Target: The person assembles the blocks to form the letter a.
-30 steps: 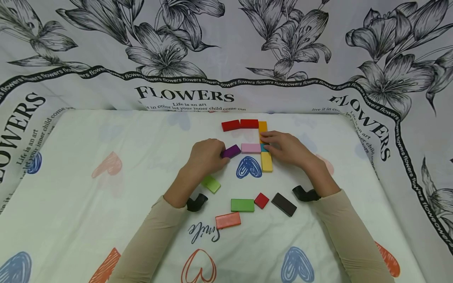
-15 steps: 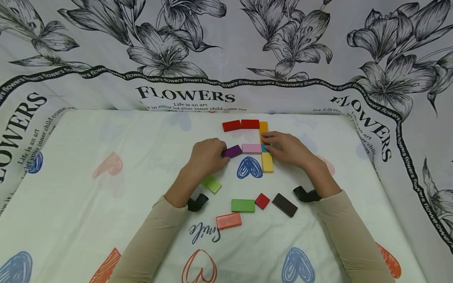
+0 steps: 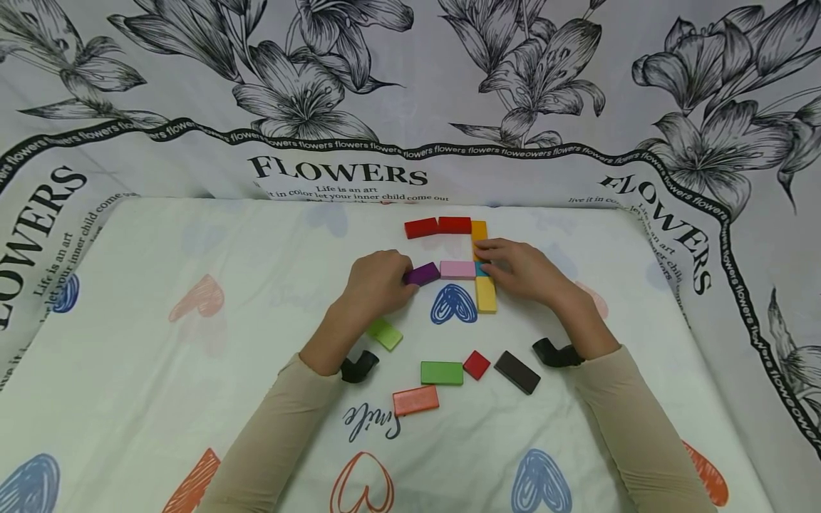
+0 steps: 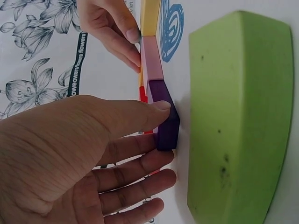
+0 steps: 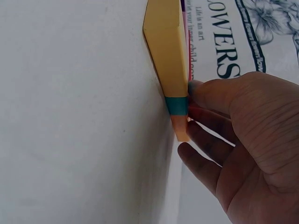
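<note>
My left hand [image 3: 378, 283] pinches a purple block [image 3: 422, 274] between thumb and fingers, at the left end of a pink block [image 3: 457, 270]. In the left wrist view the purple block [image 4: 167, 128] lies against the pink one [image 4: 152, 58] at a slight angle. My right hand [image 3: 526, 269] rests its thumb by a small blue block [image 3: 479, 269] and its fingertips on an orange block [image 3: 479, 230]. Those fingers look loosely extended in the right wrist view. A yellow block [image 3: 486, 296] stands below the blue one. Two red blocks [image 3: 455, 225] run leftward from the orange block's top.
Nearer me lie a light green block [image 3: 386, 334], a green block [image 3: 441, 373], a small red block [image 3: 477, 365], a black block [image 3: 517, 372] and a coral block [image 3: 415, 400]. Black wrist camera mounts [image 3: 360, 367] sit at both wrists. A printed cloth [image 3: 256, 427] covers the table.
The whole view has shifted very slightly to the right. Both hands and the blocks keep their places relative to one another.
</note>
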The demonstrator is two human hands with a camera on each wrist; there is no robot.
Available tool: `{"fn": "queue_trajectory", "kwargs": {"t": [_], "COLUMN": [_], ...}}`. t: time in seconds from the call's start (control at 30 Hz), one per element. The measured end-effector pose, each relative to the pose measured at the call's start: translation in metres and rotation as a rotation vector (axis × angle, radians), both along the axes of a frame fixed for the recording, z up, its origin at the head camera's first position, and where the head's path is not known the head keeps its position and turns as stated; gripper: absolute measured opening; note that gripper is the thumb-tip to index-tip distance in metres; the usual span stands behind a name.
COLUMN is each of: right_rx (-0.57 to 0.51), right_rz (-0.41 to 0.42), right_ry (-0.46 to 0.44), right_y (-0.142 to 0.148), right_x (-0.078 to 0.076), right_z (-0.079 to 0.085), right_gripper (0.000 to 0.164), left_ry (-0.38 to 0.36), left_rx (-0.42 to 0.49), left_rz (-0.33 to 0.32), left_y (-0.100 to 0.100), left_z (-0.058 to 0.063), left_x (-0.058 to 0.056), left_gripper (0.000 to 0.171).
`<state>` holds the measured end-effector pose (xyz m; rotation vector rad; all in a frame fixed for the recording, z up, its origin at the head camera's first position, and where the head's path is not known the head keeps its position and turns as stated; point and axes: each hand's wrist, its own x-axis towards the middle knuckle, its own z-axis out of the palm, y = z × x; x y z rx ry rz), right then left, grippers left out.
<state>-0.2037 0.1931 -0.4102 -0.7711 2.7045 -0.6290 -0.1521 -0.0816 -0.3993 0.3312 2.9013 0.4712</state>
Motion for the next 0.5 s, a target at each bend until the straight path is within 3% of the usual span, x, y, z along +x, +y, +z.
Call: {"fn": "queue_trajectory", "kwargs": {"t": [0.5], "right_rx": [0.015], "right_rz": [-0.006], "right_ry": [-0.012], "right_y": [-0.0005], "right_x": [0.0], "right_z": [0.0001], "right_gripper": [0.044], "left_ry": [0.004], "left_rx": [0.007], "left_rz": [0.0], "left_y": [-0.0008], "left_z": [0.0007], "left_x": [-0.0006], "left_gripper": [0.027]}}
